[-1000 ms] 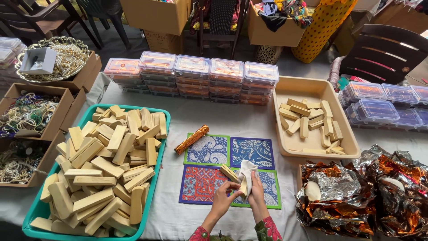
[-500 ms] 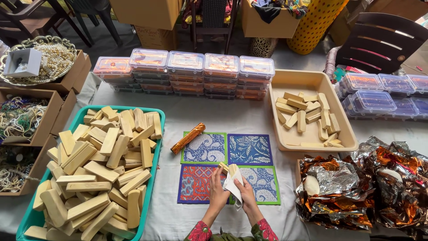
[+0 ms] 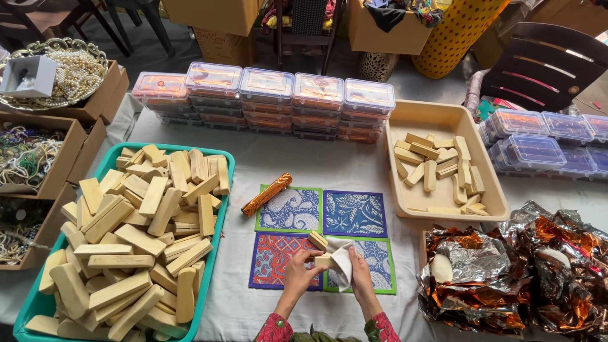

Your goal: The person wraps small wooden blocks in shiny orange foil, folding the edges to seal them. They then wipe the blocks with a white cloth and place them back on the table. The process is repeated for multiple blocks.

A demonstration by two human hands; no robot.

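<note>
My left hand [image 3: 299, 273] pinches a small pale wooden block [image 3: 323, 261] over four patterned cloth squares [image 3: 353, 213] on the white table. My right hand [image 3: 358, 277] holds a white cloth [image 3: 342, 260] pressed against that block. A second wooden block [image 3: 318, 240] lies just above the hands on the squares. A copper foil-wrapped stick [image 3: 266, 194] rests at the upper left corner of the squares.
A teal tray [image 3: 223, 211] heaped with wooden blocks is at left, a beige tray [image 3: 411, 114] with several blocks at right. Stacked lidded plastic boxes [image 3: 266, 100] line the back. Crumpled foil wrappers [image 3: 525, 272] lie at right; cardboard boxes of beads [image 3: 28, 157] at left.
The camera view has shifted slightly. My hands have come lower and closer together, the cloth now folded against the block instead of held up loosely.
</note>
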